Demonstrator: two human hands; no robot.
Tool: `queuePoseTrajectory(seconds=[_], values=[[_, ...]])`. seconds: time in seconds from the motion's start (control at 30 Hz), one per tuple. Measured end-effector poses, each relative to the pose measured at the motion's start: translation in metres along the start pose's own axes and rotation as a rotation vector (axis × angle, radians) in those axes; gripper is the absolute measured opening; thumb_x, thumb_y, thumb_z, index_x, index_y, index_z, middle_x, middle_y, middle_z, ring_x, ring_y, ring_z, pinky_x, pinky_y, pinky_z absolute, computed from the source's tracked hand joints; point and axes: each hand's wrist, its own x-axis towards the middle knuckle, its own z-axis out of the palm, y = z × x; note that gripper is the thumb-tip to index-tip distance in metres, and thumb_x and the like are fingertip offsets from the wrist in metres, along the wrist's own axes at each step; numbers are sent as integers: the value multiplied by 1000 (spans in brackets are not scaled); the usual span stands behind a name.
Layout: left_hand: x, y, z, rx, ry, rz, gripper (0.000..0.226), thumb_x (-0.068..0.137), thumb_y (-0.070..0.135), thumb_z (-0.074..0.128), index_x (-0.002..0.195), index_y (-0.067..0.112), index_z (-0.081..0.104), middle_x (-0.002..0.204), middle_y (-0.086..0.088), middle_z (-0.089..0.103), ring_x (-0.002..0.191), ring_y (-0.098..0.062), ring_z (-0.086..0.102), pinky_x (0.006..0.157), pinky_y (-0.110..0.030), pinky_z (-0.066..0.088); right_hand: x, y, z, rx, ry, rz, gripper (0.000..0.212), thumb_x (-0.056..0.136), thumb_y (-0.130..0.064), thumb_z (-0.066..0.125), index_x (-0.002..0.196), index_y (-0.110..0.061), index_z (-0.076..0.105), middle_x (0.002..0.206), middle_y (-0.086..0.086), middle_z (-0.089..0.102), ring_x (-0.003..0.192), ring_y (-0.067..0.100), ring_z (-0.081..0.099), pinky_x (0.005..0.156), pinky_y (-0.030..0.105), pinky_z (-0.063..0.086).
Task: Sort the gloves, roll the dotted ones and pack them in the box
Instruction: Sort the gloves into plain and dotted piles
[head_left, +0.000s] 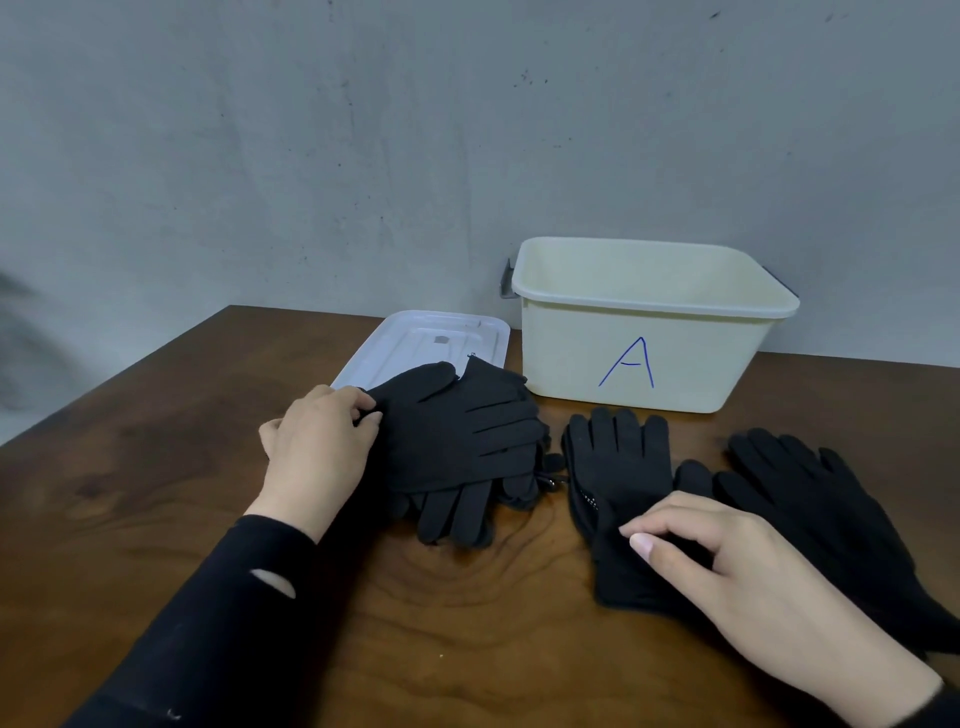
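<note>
A person's left hand (322, 447) is pinching the cuff of the top black fabric glove (457, 431) on a pile at nine o'clock of the cream plastic box (654, 332), while the right hand (727, 566) is pinching a dotted black knit glove (618, 467) at six o'clock, best flattened before rolling

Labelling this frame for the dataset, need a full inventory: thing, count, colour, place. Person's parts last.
box: one, cream, blue letter A on its front, open, far right of the table, by the wall
lid: one, white, flat on the table left of the box
glove pile: several, count unclear, black, middle of the table, overlapping the lid's near edge
middle glove: one, black, white dots at its left edge, in front of the box
right gloves: black, count unclear, near right of the table
table: one, dark brown wood
wall: grey, behind the table
left hand: black sleeve, grips the pile's left edge
right hand: pinches the middle glove's cuff
</note>
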Motion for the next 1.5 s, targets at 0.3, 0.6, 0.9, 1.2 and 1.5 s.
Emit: queuePoseTrajectory(seconds=[0.3,0.6,0.9,1.2,1.5], values=[[-1,4,-11,-242,17,-11,38,90,22,67,127,25,58,107,2,61,94,-19,54,78,-32,42,1,2,1,-12,8,-1,16,96,-43,57,94,-43,73,105,-26,66,102,-7,60,87,16,46],[-10,17,-20,23,-71,-19,29,93,59,48,92,40,69,86,18,60,103,-18,54,92,-41,25,1,1,0,-10,0,13,17,96,-45,56,94,-45,72,107,-27,65,103,-8,60,85,17,47],[-11,24,-26,34,12,69,30,86,57,61,73,31,58,76,13,58,89,-15,51,84,-37,25,0,0,0,-11,1,11,17,95,-47,55,95,-46,72,109,-29,64,104,-8,59,89,19,47],[-33,47,-57,-422,254,100,20,89,41,66,86,23,57,78,10,60,81,-16,57,77,-39,46,1,-5,2,-14,112,-27,18,94,-44,58,107,-42,71,106,-25,64,107,-5,59,88,15,47],[-93,115,-19,-1267,-312,58,8,90,20,67,97,21,62,95,-24,67,92,-44,65,87,-56,51,-6,-38,22,75,93,-155,89,85,-54,69,153,-54,11,148,-47,16,140,-17,22,115,18,33]])
